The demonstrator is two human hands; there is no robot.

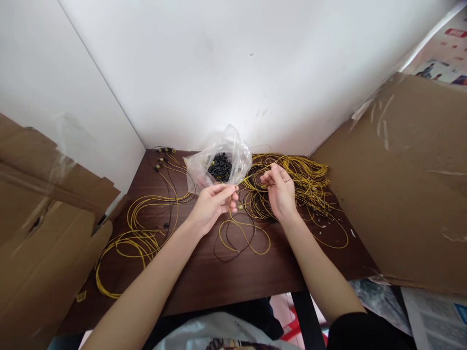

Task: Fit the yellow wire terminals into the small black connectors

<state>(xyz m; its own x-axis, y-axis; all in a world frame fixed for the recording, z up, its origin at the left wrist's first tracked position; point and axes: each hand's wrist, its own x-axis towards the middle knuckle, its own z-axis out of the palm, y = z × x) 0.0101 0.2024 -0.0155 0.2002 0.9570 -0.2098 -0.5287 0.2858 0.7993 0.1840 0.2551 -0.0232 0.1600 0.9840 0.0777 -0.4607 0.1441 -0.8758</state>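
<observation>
Across the brown table [233,287], yellow wire [269,240] is looped nearest, then pinched above by the left hand [215,204] and, apparently, the right hand [282,194], seemingly for steadiness; beyond, a plastic bag [242,158] of black parts [221,168] is spread open, presumably for easy reach.

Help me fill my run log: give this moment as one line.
left hand: pinching yellow wire | right hand: before wire bundle, grip unclear | clear bag: open, black parts inside, beyond left hand
</observation>
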